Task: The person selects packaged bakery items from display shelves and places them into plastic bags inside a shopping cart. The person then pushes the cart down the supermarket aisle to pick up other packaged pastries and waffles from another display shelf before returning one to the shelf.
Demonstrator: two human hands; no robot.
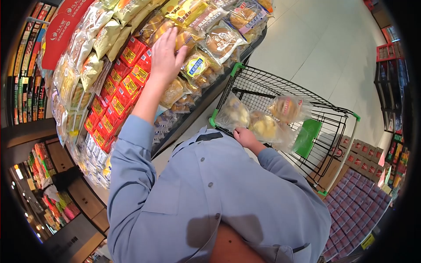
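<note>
My left hand (169,55) reaches over the bread display, palm down, its fingers stretched out and thumb apart, on or just above a clear bag of rolls (186,38). A bagged bread with a blue and yellow label (197,66) lies just below its thumb. At the near side of the black wire shopping cart (285,82), my right hand (245,136) has its fingers curled round the rim. Inside the cart beside it are clear bags of bread: one pale (237,113), one yellowish (264,127), and one round and brown (287,108).
Red packets (117,105) stand in rows left of the bread, with cream-coloured bags (108,37) beyond. A red sign (66,30) rises at the upper left. Tiled floor (307,39) lies beyond the cart. Stacked purple boxes (357,210) are at the lower right.
</note>
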